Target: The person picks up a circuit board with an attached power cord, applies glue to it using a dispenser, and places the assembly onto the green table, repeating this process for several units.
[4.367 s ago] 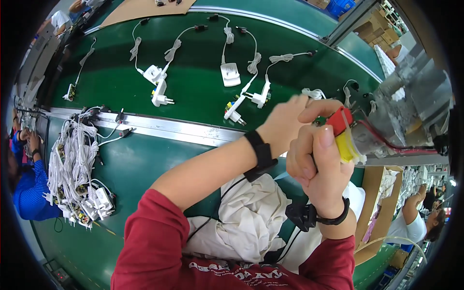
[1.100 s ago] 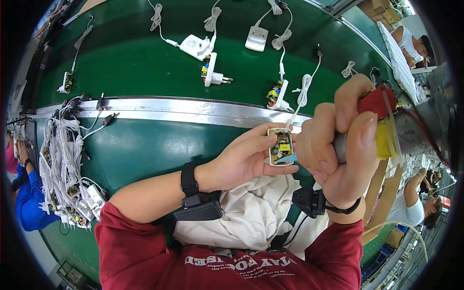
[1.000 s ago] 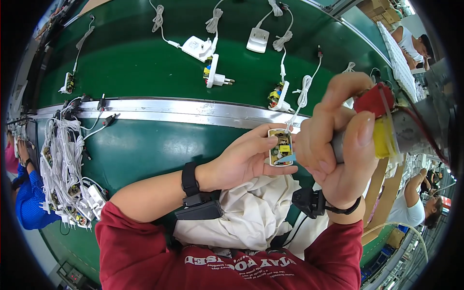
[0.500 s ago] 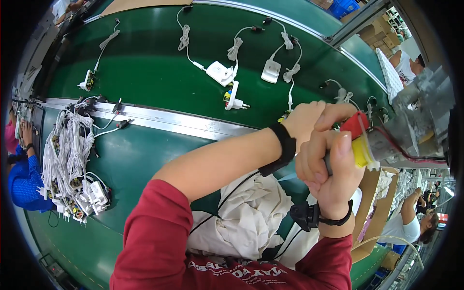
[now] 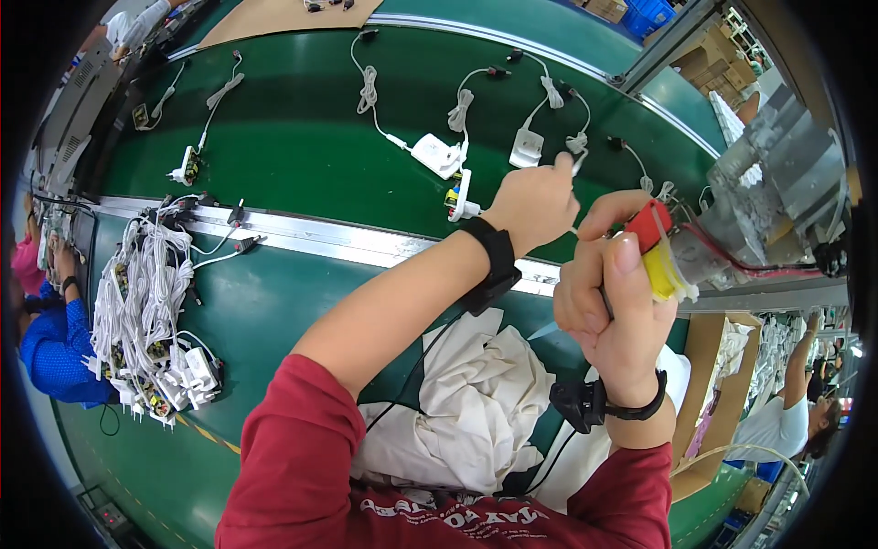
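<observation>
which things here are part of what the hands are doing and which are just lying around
In hand:
left hand reaching over the belt
right hand gripping the red and yellow tool

Lying about:
pile of white chargers
white cloth
cardboard sheet

head-worn fisheye, looking steeply down, close over hands, green belt (image 5: 302,137) beyond

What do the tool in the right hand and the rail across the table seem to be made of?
The tool in the right hand looks like glossy plastic: solid red and yellow with a smooth sheen. The rail looks like bare metal, probably aluminium: silver-grey, brushed, reflecting light.
</observation>
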{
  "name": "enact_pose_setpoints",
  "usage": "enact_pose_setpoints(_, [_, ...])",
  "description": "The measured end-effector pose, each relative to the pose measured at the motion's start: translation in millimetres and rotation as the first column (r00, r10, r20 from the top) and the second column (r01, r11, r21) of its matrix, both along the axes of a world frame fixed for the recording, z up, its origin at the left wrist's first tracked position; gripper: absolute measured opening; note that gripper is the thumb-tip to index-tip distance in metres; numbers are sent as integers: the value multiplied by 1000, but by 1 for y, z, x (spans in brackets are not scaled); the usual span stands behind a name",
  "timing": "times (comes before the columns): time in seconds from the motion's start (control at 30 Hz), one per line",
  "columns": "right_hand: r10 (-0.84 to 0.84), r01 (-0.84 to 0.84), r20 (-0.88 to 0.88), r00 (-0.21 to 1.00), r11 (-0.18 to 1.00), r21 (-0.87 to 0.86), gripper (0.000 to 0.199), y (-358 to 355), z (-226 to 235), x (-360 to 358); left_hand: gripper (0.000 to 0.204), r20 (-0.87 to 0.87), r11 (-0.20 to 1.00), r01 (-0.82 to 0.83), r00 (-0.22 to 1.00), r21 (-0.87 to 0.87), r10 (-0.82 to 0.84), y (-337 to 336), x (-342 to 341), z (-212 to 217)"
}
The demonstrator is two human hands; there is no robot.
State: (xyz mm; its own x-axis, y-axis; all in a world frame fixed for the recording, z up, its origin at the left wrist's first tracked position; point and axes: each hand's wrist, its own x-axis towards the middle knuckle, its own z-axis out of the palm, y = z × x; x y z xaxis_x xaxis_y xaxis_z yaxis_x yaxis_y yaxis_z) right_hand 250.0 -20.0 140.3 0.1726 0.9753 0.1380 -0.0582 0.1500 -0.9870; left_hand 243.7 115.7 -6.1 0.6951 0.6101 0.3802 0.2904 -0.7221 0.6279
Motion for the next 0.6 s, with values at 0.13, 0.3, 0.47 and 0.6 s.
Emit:
enact_pose_setpoints(0.13, [-14,14,-73,997,1000,-2,31,-48,36,12,34,85,989,54,996,-136,-43,-28,36,17])
enact_pose_setpoints(0.3, [-15,16,-68,998,1000,14,30,-96,82,53,42,-10,980,-187,982,-67,187,-30,72,9])
enact_pose_setpoints(0.47, [-54,55,-62,997,998,24,25,-110,79,126,32,-64,841,-202,978,-502,197,-24,57,82])
enact_pose_setpoints(0.6, [-36,37,-165,986,999,4,17,-114,77,150,26,16,691,-258,932,-675,363,-36,34,108])
